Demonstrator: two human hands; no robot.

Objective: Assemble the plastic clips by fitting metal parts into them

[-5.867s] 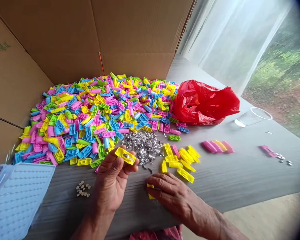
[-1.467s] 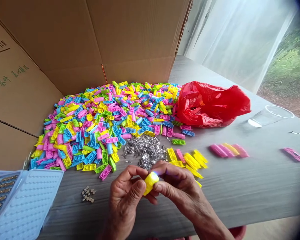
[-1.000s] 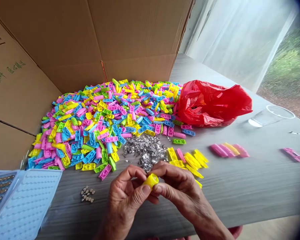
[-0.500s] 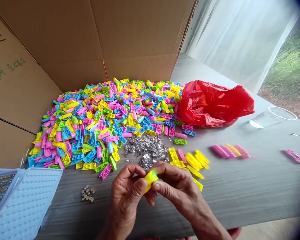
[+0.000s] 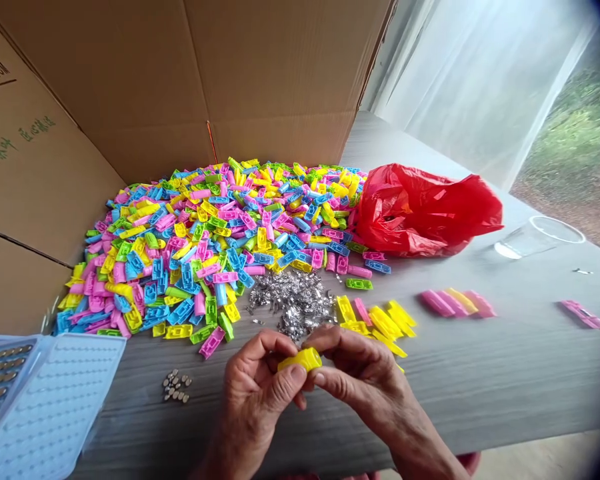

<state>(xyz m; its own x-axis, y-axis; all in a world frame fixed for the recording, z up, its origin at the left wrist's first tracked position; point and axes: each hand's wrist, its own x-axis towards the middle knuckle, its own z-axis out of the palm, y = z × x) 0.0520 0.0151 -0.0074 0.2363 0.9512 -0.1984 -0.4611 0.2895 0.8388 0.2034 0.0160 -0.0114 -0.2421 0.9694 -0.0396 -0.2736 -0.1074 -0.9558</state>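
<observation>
Between my two hands is a small yellow plastic casing (image 5: 306,360), rounded and lying nearly level. My left hand (image 5: 254,390) is closed on it, the thumb pressing its near side. The fingertips of my right hand (image 5: 367,380) pinch it at the right end; some fingers are hidden behind it. Just beyond my hands lies a heap of small shiny metal pieces (image 5: 300,303). Loose yellow casing parts (image 5: 385,323) rest by my right hand. To the left is a cluster of small round button cells (image 5: 176,387).
A large pile of pink, blue, green and yellow casing parts (image 5: 180,247) lies against cardboard (image 5: 270,73). At the right are a red plastic bag (image 5: 430,220), a clear cup (image 5: 540,237) and a row of pink and yellow casings (image 5: 457,303). A blue tray (image 5: 55,393) stands at left.
The yellow casing has turned from slanting to nearly level between my fingers. The bright green spot at its end no longer shows. My view has shifted slightly.
</observation>
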